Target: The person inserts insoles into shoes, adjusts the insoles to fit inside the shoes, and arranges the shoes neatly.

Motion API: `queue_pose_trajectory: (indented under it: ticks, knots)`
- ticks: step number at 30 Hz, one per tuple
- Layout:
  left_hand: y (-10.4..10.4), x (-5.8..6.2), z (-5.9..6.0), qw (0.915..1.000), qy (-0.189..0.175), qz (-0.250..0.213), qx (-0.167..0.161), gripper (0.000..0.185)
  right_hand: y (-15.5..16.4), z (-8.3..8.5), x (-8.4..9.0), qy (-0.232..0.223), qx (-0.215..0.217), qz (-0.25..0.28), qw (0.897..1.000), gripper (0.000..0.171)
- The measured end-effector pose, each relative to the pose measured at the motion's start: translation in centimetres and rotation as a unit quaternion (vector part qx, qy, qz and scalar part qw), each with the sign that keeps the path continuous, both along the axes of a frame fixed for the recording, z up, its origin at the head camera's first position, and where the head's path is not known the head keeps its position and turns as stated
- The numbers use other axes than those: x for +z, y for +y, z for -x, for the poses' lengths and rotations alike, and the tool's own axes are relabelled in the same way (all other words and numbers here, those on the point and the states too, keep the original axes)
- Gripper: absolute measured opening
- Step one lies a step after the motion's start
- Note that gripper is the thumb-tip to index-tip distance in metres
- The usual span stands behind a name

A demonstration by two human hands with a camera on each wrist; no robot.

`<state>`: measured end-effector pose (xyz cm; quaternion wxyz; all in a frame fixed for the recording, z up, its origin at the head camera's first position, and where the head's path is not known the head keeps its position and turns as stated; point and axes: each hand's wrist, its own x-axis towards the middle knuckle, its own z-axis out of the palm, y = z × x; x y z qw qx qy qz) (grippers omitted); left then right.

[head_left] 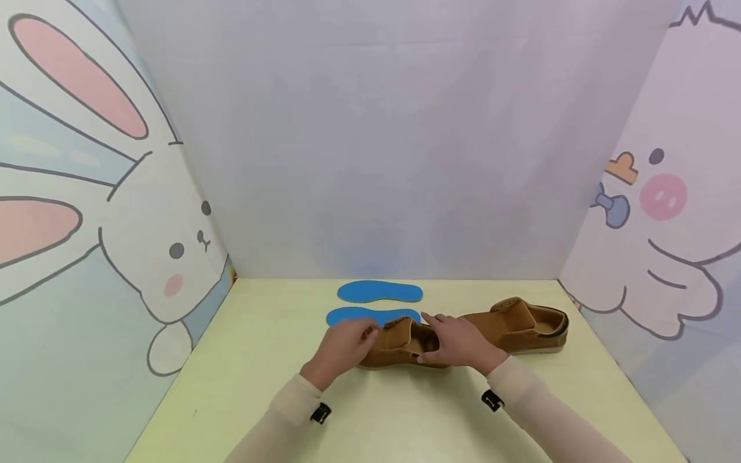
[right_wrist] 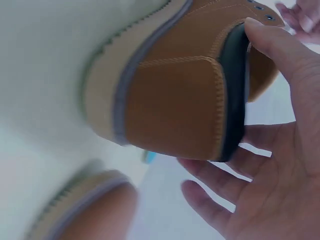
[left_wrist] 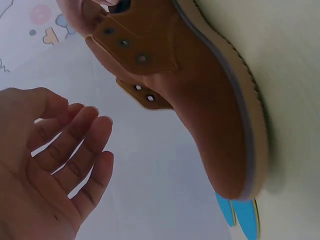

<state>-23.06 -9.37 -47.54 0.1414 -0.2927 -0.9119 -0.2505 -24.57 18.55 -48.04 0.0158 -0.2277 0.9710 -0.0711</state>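
A brown lace-up shoe, without laces in its eyelets, stands sole-down on the table with its toe to the left. Around its heel collar my right hand grips, the thumb on the near side and the fingers on the far side; the right wrist view shows the dark collar lining between them. My left hand is beside the toe and tongue. In the left wrist view that hand is apart from the shoe, its fingers loosely bent around nothing.
A matching brown shoe stands behind and to the right, toe to the left. Two blue insoles lie flat near the back wall, one insole behind the other insole. Cartoon-printed walls enclose the pale yellow table.
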Motion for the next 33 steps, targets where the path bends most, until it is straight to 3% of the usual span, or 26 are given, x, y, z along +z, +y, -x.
queue_pose_trajectory:
  ticks: [2, 5, 8, 11, 14, 16, 22, 27, 33]
  knots:
    - [2.0, 0.7, 0.5, 0.9998, -0.005, -0.005, 0.021, 0.021, 0.3, 0.0, -0.3, -0.014, -0.007, 0.021, 1.0, 0.096]
    - [4.6, 1.5, 0.9, 0.9962, -0.044, -0.007, 0.075, 0.036, 0.3, 0.0, -0.8, -0.021, -0.009, 0.041, 0.999, 0.093]
    - [6.4, 1.9, 1.2, 0.9869, -0.1, 0.011, 0.126, 0.054, 0.0, 0.0, -1.2, -0.018, -0.007, 0.049, 0.999, 0.09]
    - [7.4, 1.8, 1.4, 0.9764, -0.147, 0.054, 0.149, 0.068, -0.1, 0.1, -1.5, -0.016, -0.003, 0.056, 0.998, 0.09]
    - [7.7, 1.4, 1.5, 0.9694, -0.163, 0.091, 0.159, 0.074, -0.3, 0.1, -1.7, -0.016, -0.002, 0.058, 0.998, 0.09]
    - [7.8, 1.2, 1.6, 0.9674, -0.167, 0.099, 0.162, 0.065, -0.3, 0.0, -1.7, -0.015, -0.004, 0.055, 0.998, 0.091]
    - [7.2, 1.6, 1.6, 0.9738, -0.165, 0.042, 0.151, 0.026, 0.1, -0.2, -1.6, -0.005, 0.0, 0.044, 0.999, 0.089]
    - [6.5, 2.4, 1.7, 0.9768, -0.166, -0.014, 0.134, 0.027, 0.5, -0.5, -1.4, 0.007, 0.007, 0.03, 1.0, 0.089]
    - [5.0, 2.4, 2.1, 0.9702, -0.193, -0.065, 0.132, 0.045, 0.9, -0.8, -1.2, 0.006, 0.011, 0.035, 0.999, 0.089]
